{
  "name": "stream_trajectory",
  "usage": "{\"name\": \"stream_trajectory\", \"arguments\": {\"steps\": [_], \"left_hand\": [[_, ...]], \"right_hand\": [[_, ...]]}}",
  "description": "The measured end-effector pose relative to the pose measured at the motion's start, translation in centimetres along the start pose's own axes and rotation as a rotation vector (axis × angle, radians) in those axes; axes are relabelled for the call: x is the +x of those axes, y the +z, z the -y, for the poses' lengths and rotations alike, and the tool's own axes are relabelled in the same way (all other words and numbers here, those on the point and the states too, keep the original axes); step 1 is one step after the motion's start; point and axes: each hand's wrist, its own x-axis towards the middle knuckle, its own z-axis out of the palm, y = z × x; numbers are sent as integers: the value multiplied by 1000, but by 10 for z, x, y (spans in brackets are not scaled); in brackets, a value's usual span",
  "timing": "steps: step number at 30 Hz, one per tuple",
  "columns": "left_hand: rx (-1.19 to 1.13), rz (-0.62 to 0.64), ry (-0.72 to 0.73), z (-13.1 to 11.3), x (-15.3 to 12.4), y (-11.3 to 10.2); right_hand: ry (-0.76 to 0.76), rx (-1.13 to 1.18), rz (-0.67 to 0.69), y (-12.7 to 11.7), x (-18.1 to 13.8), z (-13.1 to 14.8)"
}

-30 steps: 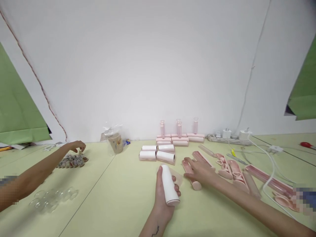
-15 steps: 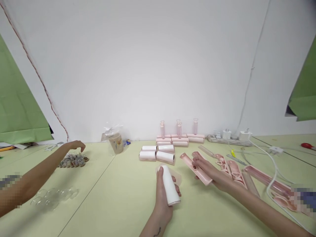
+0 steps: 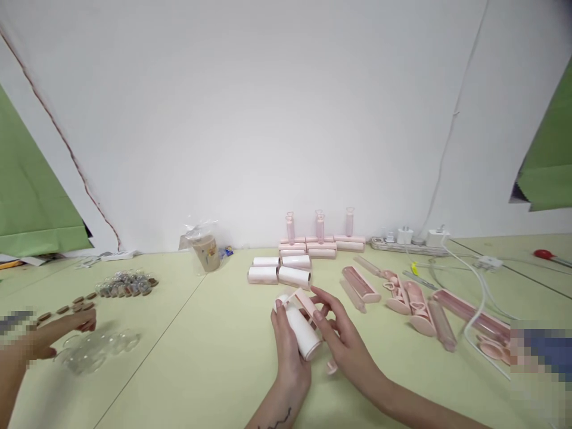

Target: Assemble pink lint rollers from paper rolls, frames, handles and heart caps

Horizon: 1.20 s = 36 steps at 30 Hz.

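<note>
My left hand (image 3: pixel 289 357) is wrapped round a white paper roll (image 3: pixel 304 330), like a lint roller refill, tilted above the table. My right hand (image 3: pixel 353 345) grips a pink plastic shell (image 3: pixel 305 302) against the roll's upper side. A small pink end (image 3: pixel 331 367) shows below my right fingers; what it belongs to is partly hidden. Just beyond my hands lie several more white rolls (image 3: pixel 263 275). To the right rests another pink trough-shaped shell (image 3: pixel 361 285) with a clear tube beside it.
Several pink roller cases (image 3: pixel 322 252) and upright handles (image 3: pixel 320 229) stand by the wall. Pink parts (image 3: pixel 420 313), cables (image 3: pixel 480 310) and a power strip (image 3: pixel 393 245) occupy the right. A bagged cup (image 3: pixel 206 253) stands left, near clear domes (image 3: pixel 98 351) and another person's hand (image 3: pixel 74 328).
My right hand has brought the pink shell left from the parts to the roll in my left hand. The other person's hand has moved down and left, towards the clear domes.
</note>
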Motion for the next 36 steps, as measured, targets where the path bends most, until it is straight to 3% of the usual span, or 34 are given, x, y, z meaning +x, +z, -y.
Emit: {"name": "stream_trajectory", "arguments": {"steps": [10, 17, 19, 21, 23, 25, 28, 31, 36], "left_hand": [[91, 10, 51, 5, -19, 21], [145, 64, 79, 6, -24, 37], [165, 76, 81, 3, -23, 36], [191, 116, 51, -1, -21, 30], [264, 229, -52, -4, -19, 20], [391, 367, -141, -6, -17, 9], [582, 480, -89, -7, -15, 0], [810, 542, -28, -9, -15, -3], [1035, 683, 32, -20, -16, -7]], "right_hand": [[29, 149, -68, -6, 3, 10], [-39, -86, -196, -10, -4, 9], [-41, -139, -139, -15, -3, 10], [-20, -216, 21, -28, 2, 15], [-36, -323, 166, -46, 9, 24], [-68, -476, 223, -66, 16, 35], [-125, -807, 360, -85, 17, 54], [-267, -1096, 556, -86, 11, 64], [-338, -1311, 609, -78, 3, 57]]}}
